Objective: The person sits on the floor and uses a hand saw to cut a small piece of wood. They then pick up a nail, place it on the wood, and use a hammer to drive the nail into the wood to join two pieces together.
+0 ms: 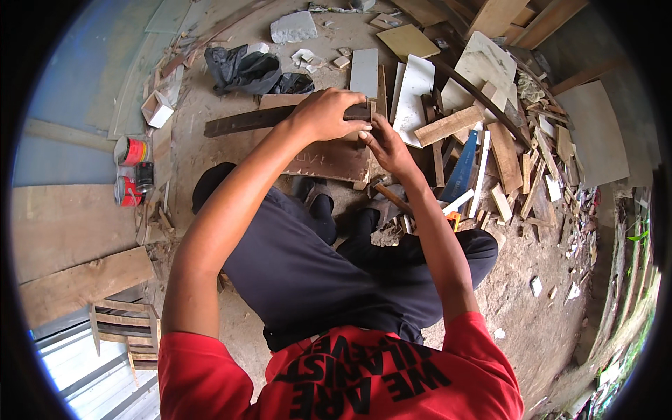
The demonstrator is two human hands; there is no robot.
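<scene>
My left hand (326, 114) is closed round the right end of a dark wooden strip (245, 122), which stretches out to the left above a brown board (327, 158). At that same end, the fingers of my right hand (389, 145) pinch a small wood piece (372, 110) set crosswise against the strip. My fingers partly hide where the two pieces meet. The brown board lies low in front of my feet, under both hands. Just below my right hand, a stick-like wooden handle (393, 199) slants near my shoe.
A handsaw (462, 170) with a blue blade lies among wood offcuts (505, 157) at the right. Black plastic bags (245, 70) and a pale block (293, 27) sit at the far side. Red cans (129, 190) stand at the left beside leaning sheets (73, 227).
</scene>
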